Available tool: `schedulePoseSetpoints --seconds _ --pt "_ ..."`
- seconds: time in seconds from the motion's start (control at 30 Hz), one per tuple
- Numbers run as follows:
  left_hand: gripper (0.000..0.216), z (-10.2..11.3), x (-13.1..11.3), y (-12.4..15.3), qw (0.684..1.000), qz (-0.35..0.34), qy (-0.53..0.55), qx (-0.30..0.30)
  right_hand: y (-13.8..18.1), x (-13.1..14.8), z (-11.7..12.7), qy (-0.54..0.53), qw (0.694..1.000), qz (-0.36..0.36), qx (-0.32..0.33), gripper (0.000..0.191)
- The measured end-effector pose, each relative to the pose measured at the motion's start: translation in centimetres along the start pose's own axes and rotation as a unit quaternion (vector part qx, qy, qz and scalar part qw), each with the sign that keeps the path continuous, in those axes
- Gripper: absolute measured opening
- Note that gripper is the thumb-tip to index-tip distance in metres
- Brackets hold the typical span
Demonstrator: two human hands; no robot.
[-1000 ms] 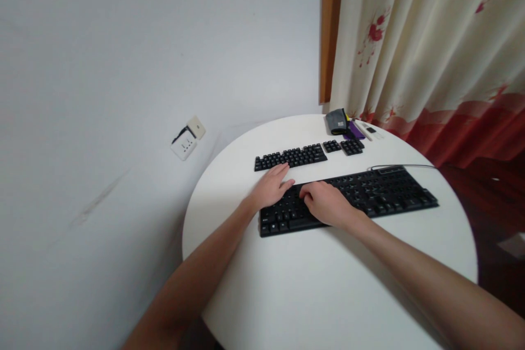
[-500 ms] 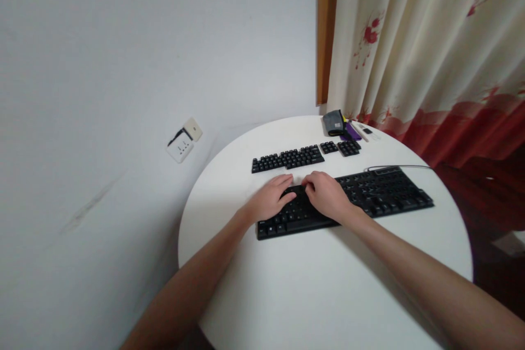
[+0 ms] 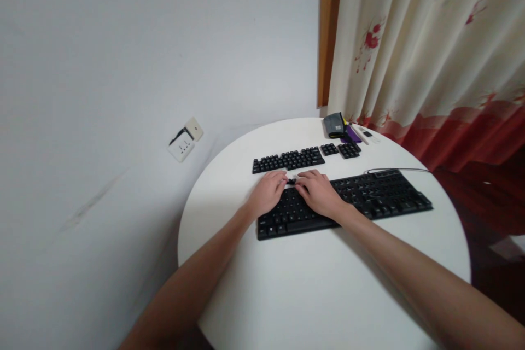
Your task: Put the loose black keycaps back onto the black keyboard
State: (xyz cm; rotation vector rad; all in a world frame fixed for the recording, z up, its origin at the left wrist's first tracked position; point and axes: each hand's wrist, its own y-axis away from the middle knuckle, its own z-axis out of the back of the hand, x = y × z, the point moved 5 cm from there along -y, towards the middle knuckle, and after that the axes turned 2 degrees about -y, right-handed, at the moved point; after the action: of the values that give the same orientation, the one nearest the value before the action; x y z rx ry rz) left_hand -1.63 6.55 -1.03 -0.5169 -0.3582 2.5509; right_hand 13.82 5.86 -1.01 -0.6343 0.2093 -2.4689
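Observation:
A black keyboard [image 3: 381,197] lies on the round white table [image 3: 287,290], many of its key positions lacking caps; some caps remain along its front left. My left hand [image 3: 267,194] is over its left end, fingers curled at the back edge. Facing it, my right hand [image 3: 318,191] is also curled over the back edge. Between the fingertips of both hands shows a short row of black keycaps [image 3: 291,181], closed on from either end; the fingers hide the rest of it.
Beyond the hands, loose keycaps stand in a long block [image 3: 293,160], a small block [image 3: 329,149] and a number-pad block [image 3: 349,150]. A grey pouch [image 3: 334,125] and purple cloth [image 3: 351,134] lie at the back. The keyboard's cable [image 3: 397,169] runs right. A wall socket [image 3: 181,146] is at left.
Both hands have shifted slightly away from me to the keyboard's back edge. A short row of keycaps now shows between their fingertips. My left thumb has drawn in.

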Motion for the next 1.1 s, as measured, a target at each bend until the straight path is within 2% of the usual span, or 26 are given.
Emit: schedulePoseSetpoints --seconds 0.13,0.27,0.47,0.67,0.73,0.9,1.0,1.1 --pt "0.031 -0.7 0.1 0.0 0.999 -0.021 -0.004 0.035 -0.2 0.4 -0.7 0.029 0.999 0.03 0.008 0.031" --pt "0.028 -1.1 0.0 0.0 0.998 -0.042 -0.004 0.044 -0.3 0.3 -1.5 0.031 0.999 0.034 0.011 0.032" --pt "0.022 -0.9 0.0 -0.1 0.998 -0.048 0.02 0.022 -0.5 0.1 -1.6 0.016 0.999 0.035 0.002 0.031" --pt "0.013 0.7 -0.1 0.0 0.998 -0.023 0.052 -0.019 -0.7 -0.5 0.1 -0.041 0.998 0.029 -0.048 0.022" --pt "0.011 1.4 -0.5 0.1 0.997 -0.023 0.066 -0.023 -0.6 -0.6 0.9 -0.061 0.996 0.014 -0.069 0.018" --pt "0.006 1.9 -1.7 0.6 0.996 -0.005 0.085 0.003 0.2 -1.1 1.9 -0.067 0.99 -0.093 -0.084 0.012" --pt "0.025 1.5 -2.2 1.0 0.993 0.019 0.114 0.027 0.7 -1.2 2.0 -0.087 0.987 -0.115 -0.074 0.004" --pt "0.033 1.0 -2.7 1.4 0.987 0.025 0.141 0.07 0.9 -1.1 1.9 -0.127 0.986 -0.097 -0.041 0.017"
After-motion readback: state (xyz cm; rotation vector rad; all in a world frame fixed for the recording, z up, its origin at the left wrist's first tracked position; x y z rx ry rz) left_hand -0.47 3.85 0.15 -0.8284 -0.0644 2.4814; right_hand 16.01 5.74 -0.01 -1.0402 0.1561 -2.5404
